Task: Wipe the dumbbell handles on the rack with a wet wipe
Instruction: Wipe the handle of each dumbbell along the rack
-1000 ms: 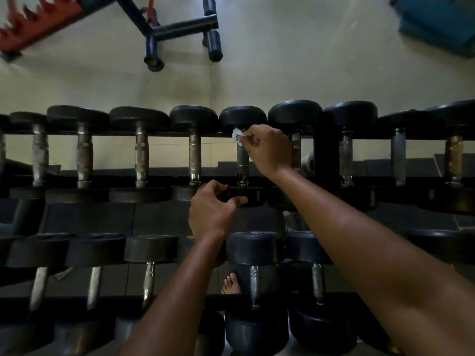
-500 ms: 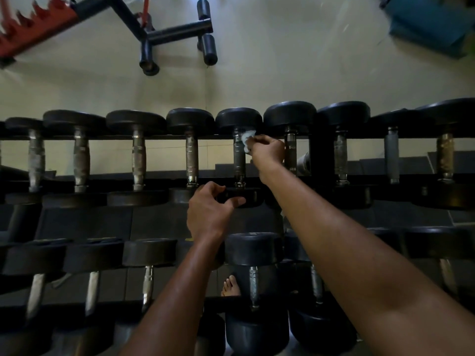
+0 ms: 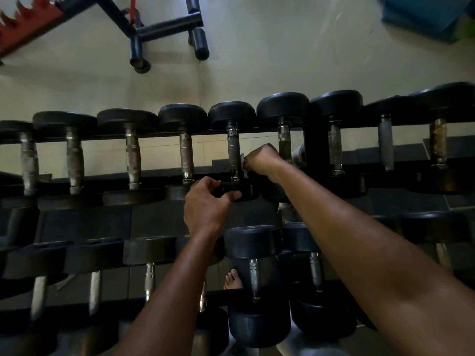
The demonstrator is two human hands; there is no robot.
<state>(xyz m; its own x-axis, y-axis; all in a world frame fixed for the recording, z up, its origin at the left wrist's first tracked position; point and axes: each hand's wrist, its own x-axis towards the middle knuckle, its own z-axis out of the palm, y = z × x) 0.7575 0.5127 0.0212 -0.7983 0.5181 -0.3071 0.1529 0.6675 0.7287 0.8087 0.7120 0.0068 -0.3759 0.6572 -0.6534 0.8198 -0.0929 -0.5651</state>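
A row of black dumbbells with worn metal handles lies on the upper tier of the rack (image 3: pixel 313 150). My right hand (image 3: pixel 261 160) pinches a white wet wipe (image 3: pixel 243 164) against the right side of one handle (image 3: pixel 234 150), near its lower end. My left hand (image 3: pixel 205 204) grips the near black head (image 3: pixel 239 191) of that same dumbbell, thumb on its front. Most of the wipe is hidden behind my fingers.
More dumbbells fill the lower tier (image 3: pixel 253 242) close to me. A bare foot (image 3: pixel 232 280) shows between them. Beyond the rack are pale floor, a dark bench frame (image 3: pixel 164 27) with a red part, and a blue mat (image 3: pixel 424 14) at top right.
My right hand slid the wipe down the handle, from just under the far head to its near end. My left hand kept its hold on the near head.
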